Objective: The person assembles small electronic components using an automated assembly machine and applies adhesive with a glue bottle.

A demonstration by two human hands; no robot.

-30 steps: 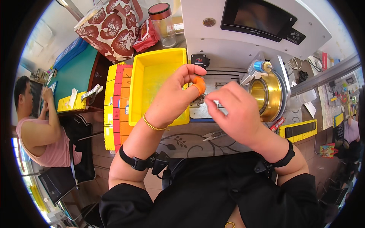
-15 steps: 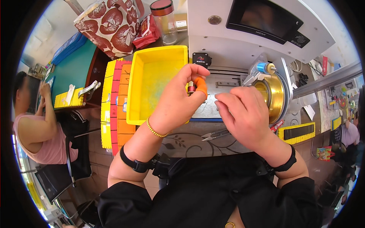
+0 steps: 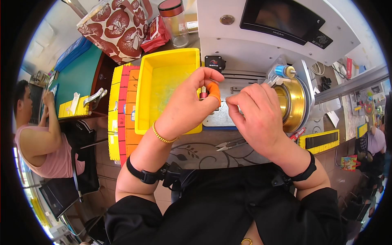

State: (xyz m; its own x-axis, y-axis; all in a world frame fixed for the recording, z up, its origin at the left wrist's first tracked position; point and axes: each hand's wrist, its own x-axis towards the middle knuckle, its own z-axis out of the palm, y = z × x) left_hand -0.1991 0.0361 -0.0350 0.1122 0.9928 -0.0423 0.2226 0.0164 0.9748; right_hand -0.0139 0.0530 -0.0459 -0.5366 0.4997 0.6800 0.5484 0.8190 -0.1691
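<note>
My left hand (image 3: 188,97) is closed in a pinch around a small dark-red wound coil (image 3: 203,95) with a metallic top, held upright. An orange finger cot (image 3: 213,92) covers one of its digits, partly hiding the coil. Just to the right, my right hand (image 3: 260,112) is closed, thumb and forefinger drawn together near the coil. What they pinch, if anything, is too fine to make out. Both hands are raised in front of the machine, over its metal plate (image 3: 220,118). Small snips (image 3: 230,144) lie on the patterned tabletop below my right hand.
A yellow bin (image 3: 140,92) stands left, beside yellow, red and orange strips (image 3: 132,102). A white machine (image 3: 241,51) with a screen fills the back; a brass-coloured wheel (image 3: 292,102) is at right. One person (image 3: 47,143) sits at far left.
My right hand has shifted slightly left, its fingertips a little closer to my left hand. The left hand keeps its pinch on the coil. The whole view has moved slightly.
</note>
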